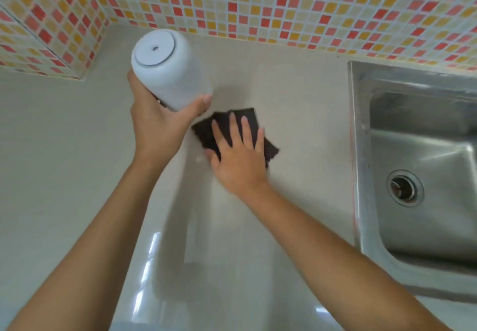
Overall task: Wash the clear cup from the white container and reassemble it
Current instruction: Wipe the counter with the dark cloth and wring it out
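Plainly, the white container [169,71] was off the desk [284,85], tilted so that its round flat end with a small centre hole faced up toward the camera, and the left hand [157,126] had closed its grip around the lower body, thumb tip pressed on the right side and fingers wrapped behind. The clear cup could not be seen; it may have sat inside the container, but the view did not show it. Just to the right and below, the right hand [238,155] lay flat with fingers spread on a dark scouring pad [224,126], pressing it against the desk rather than closing on it, so that grip was open. The container hung near the pad but apart from it, with the left thumb almost above the pad's upper corner. The stainless steel sink [418,149] sat well to the right with its drain [404,188] visible, and the mosaic tile wall [258,0] ran behind. The main risk looked to be the one-handed hold low on a smooth, tipped body: it could slip or let an inner part drop out. The flat hand might also only smear the pad across the glossy desk instead of picking it up.
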`<state>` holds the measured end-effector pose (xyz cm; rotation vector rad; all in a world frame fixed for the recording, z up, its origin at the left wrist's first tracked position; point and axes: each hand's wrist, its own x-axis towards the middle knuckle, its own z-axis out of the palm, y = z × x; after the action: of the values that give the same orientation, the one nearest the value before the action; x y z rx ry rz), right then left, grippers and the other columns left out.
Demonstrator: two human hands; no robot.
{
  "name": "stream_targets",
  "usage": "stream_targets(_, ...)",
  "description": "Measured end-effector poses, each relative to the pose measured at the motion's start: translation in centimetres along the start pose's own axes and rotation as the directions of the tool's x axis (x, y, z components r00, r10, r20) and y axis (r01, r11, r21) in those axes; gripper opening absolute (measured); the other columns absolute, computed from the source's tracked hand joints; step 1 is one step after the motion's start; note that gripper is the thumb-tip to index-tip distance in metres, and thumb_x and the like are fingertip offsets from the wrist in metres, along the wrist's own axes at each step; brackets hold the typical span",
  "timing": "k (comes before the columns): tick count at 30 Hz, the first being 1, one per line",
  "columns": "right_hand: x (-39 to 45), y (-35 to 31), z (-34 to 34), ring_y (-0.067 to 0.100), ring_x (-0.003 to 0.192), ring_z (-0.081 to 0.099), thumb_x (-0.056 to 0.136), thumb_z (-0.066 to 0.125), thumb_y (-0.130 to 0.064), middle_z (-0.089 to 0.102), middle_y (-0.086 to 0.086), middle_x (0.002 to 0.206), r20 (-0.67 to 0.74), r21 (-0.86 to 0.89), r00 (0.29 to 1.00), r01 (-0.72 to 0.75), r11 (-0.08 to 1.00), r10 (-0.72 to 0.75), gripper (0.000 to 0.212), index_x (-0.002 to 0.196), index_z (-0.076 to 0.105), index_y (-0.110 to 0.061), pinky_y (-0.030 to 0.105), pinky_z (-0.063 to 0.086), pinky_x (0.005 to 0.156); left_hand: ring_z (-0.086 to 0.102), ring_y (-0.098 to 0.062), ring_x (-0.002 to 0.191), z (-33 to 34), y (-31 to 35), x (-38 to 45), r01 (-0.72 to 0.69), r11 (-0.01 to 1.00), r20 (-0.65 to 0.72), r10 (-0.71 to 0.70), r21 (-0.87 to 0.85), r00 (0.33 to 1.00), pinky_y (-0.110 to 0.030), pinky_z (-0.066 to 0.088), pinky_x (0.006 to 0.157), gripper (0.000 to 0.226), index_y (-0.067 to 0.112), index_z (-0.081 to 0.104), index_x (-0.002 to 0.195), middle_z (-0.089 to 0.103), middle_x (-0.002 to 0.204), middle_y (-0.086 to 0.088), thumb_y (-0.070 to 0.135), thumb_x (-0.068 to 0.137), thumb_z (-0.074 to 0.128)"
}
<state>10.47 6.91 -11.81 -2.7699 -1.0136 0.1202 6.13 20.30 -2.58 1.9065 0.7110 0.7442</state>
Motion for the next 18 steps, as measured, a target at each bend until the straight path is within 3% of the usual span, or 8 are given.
stream_targets(4, 7.9, 0.6, -0.2, 0.032, 0.146, 0.000, 0.096, 0.026, -0.055, 0.006, 0.009, 0.161, 0.062, -0.012, 0.988, -0.142, 0.990, 0.142, 0.063, 0.152, 0.014, -0.029, 0.060, -0.006, 0.113, 0.053, 0.017, 0.106, 0.0, -0.4, -1.4, 0.003, 1.000, -0.028, -0.003, -0.001, 1.000, -0.010, 0.046, 0.087, 0.084, 0.024, 0.032, 0.133, 0.053, 0.116, 0.028, 0.036, 0.069, 0.085)
stream_targets(6, 3.4, -1.1, -0.3, 0.032, 0.146, -0.001, 0.096, 0.029, -0.052, 0.006, 0.010, 0.161, 0.035, 0.021, 0.992, -0.126, 0.992, 0.125, 0.062, 0.152, 0.015, -0.029, 0.061, -0.003, 0.112, 0.054, 0.014, 0.108, 0.3, 0.1, -1.7, 0.011, 1.000, -0.052, -0.011, -0.010, 0.999, -0.017, 0.048, 0.093, 0.083, 0.025, 0.032, 0.132, 0.055, 0.120, 0.024, 0.042, 0.069, 0.084)
stream_targets(9, -10.2, -2.1, -0.6, 0.033, 0.147, 0.002, 0.096, 0.034, -0.050, 0.007, 0.012, 0.160, 0.044, 0.063, 0.999, 0.001, 0.998, -0.004, 0.063, 0.152, 0.016, -0.028, 0.064, 0.006, 0.111, 0.053, 0.007, 0.114, 1.1, 0.6, -1.4, 0.012, 1.000, -0.004, -0.012, -0.021, 1.000, -0.022, 0.048, 0.096, 0.089, 0.020, 0.031, 0.137, 0.053, 0.128, 0.016, 0.043, 0.069, 0.083)
stream_targets(12, -15.8, 1.7, -1.4, 0.031, 0.147, 0.007, 0.096, 0.032, -0.056, 0.010, 0.009, 0.160, 0.061, 0.041, 0.998, 0.003, 0.999, -0.006, 0.064, 0.152, 0.016, -0.030, 0.063, 0.011, 0.112, 0.053, 0.008, 0.113, 2.1, 0.9, -1.4, -0.013, 1.000, 0.049, 0.014, -0.007, 0.999, -0.020, 0.049, 0.093, 0.094, 0.018, 0.026, 0.143, 0.052, 0.127, 0.020, 0.041, 0.071, 0.083)
stream_targets(15, -8.8, 6.4, -1.6, 0.032, 0.146, 0.011, 0.095, 0.029, -0.057, 0.015, 0.011, 0.159, 0.014, -0.041, 0.991, -0.131, 0.991, 0.132, 0.064, 0.152, 0.021, -0.028, 0.061, 0.008, 0.113, 0.052, 0.009, 0.113, 2.9, 0.9, -2.5, -0.007, 1.000, 0.083, 0.008, -0.020, 0.997, -0.018, 0.047, 0.093, 0.095, 0.019, 0.026, 0.143, 0.051, 0.126, 0.023, 0.042, 0.070, 0.083)
stream_targets(18, 1.9, 12.9, -3.4, 0.030, 0.147, -0.002, 0.098, 0.019, -0.057, 0.003, 0.011, 0.161, 0.071, -0.016, 0.954, -0.291, 0.957, 0.291, 0.064, 0.153, 0.008, -0.026, 0.058, -0.001, 0.115, 0.054, 0.007, 0.113, 2.9, 0.8, -3.8, 0.000, 0.999, 0.110, 0.003, -0.034, 0.994, -0.020, 0.048, 0.093, 0.093, 0.019, 0.028, 0.141, 0.053, 0.125, 0.022, 0.041, 0.070, 0.084)
